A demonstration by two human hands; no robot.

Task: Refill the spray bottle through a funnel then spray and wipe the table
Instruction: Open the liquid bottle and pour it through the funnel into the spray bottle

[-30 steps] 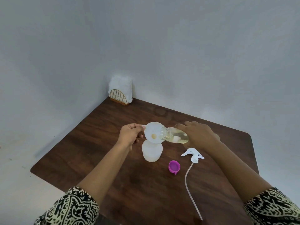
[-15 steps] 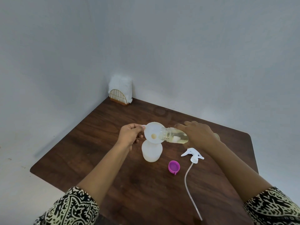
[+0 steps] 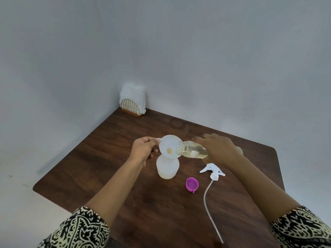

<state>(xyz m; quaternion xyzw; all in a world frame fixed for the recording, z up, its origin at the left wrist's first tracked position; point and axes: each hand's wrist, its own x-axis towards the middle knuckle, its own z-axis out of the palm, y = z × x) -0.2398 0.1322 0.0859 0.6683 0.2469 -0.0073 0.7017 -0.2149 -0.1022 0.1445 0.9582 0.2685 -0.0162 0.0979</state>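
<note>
Nearest the wearer, below the right hand (image 3: 218, 149), the trigger head (image 3: 213, 170) lies on the table (image 3: 89, 158) with its dip tube (image 3: 208, 208) trailing toward the wearer; it is unscrewed and not yet refitted. The purple cap (image 3: 192, 184) rests mouth-up between the two forearms, so the supply container is already opened. Just under the left hand (image 3: 145, 149) the spray bottle (image 3: 167, 167) stands upright on the table, long axis vertical, neck upward. The funnel (image 3: 169, 148) is seated in that neck. The left hand pinches the tab on the funnel's rim and steadies it. The right hand is wrapped over the body of the refill bottle (image 3: 192, 151). That bottle lies close to horizontal, long axis running from the right hand toward the left, mouth over the funnel's near rim. Pale yellow liquid sits along its lower side and a small pool shows in the funnel's throat. The fill level in the spray bottle cannot be told through its cloudy wall. Judgement: the refill is in progress; removing the funnel, refitting the trigger head, spraying and wiping are all outstanding. Well beyond both hands, at the far corner, white napkins (image 3: 132, 93) stand in a wire holder (image 3: 130, 109), untouched.
</note>
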